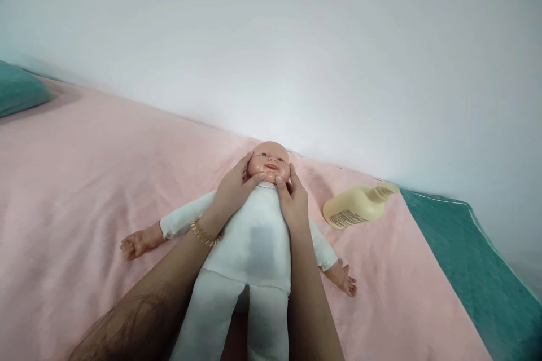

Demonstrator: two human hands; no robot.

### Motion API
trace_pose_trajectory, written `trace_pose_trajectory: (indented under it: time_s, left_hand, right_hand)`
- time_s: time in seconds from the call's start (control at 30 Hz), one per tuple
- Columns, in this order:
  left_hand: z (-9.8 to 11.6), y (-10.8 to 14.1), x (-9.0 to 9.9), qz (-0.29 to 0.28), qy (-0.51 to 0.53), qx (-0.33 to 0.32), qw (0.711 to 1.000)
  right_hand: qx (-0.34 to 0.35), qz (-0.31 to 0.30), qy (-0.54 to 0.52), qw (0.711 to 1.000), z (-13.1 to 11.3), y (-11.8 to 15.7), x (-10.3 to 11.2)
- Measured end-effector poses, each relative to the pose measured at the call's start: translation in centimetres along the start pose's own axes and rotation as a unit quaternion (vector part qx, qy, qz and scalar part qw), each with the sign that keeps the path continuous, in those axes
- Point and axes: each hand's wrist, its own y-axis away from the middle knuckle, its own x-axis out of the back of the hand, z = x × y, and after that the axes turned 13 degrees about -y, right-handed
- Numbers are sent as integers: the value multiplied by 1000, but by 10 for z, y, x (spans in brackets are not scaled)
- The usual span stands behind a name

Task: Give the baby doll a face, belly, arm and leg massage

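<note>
A baby doll with a white cloth body lies on its back on a pink sheet, its head away from me and its arms spread to both sides. My left hand holds the left side of its hard plastic head, thumb at the chin and fingers along the cheek. On the opposite cheek rests my right hand, its thumb also near the chin. Both hands cup the head between them, and some fingertips are hidden behind it. A beaded bracelet circles my left wrist.
To the right of the doll, a pale yellow pump bottle stands tilted in view on the pink sheet. Green cloth shows at the right, and a green pillow-like shape at the far left. A white wall borders the bed.
</note>
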Motion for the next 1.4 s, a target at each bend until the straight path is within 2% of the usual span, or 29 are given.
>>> trace_pose_trajectory:
  time_s: [0.23, 0.43, 0.8, 1.0, 1.4]
  left_hand:
    - [0, 0, 0, 26, -37, -24, 999]
    - [-1, -1, -1, 27, -30, -29, 999]
    - [1, 0, 0, 1, 26, 8, 1000]
    - [-2, -2, -2, 0, 30, 4, 1000]
    - [-4, -3, -2, 2, 36, -6, 999]
  right_hand:
    - [19, -10, 33, 999, -1, 1, 3]
    - [24, -5, 38, 999, 0, -1, 2]
    - [-26, -1, -36, 999, -4, 3, -1]
    - [-37, 4, -51, 998, 0, 0, -3]
    - [-3, -1, 21, 1000, -4, 1, 0]
